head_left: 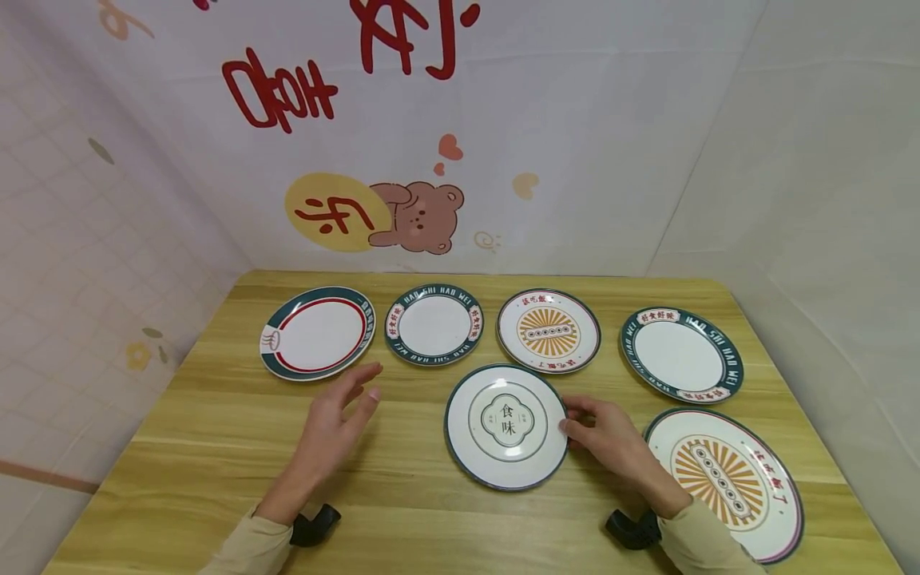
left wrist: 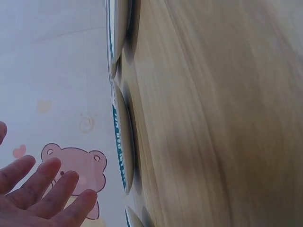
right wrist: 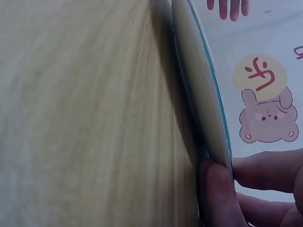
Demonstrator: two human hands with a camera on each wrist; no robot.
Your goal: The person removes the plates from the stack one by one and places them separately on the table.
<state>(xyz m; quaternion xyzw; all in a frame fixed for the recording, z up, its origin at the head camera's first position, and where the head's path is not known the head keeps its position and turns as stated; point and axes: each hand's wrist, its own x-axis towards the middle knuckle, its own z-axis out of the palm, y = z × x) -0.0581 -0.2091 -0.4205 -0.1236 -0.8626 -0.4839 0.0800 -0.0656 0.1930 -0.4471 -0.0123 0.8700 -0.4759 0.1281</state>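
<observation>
My right hand (head_left: 611,438) pinches the right edge of a white plate (head_left: 506,471) with a thin dark rim and a green flower-shaped emblem. In the right wrist view, fingers (right wrist: 220,191) hold both faces of that plate's edge (right wrist: 201,90), close over the wood. My left hand (head_left: 332,427) is in the air left of the plate, fingers spread and holding nothing. Nearest to it is a green-rimmed plate (head_left: 316,335) with a red ring. The left wrist view shows the same hand (left wrist: 42,198) with its fingers extended.
Along the table's (head_left: 237,455) back lie a small green-rimmed lettered plate (head_left: 434,326) and an orange sunburst plate (head_left: 549,331). At the right are another green-rimmed lettered plate (head_left: 679,355) and a larger sunburst plate (head_left: 726,479), partly behind my right forearm. A printed cloth (head_left: 575,120) hangs behind.
</observation>
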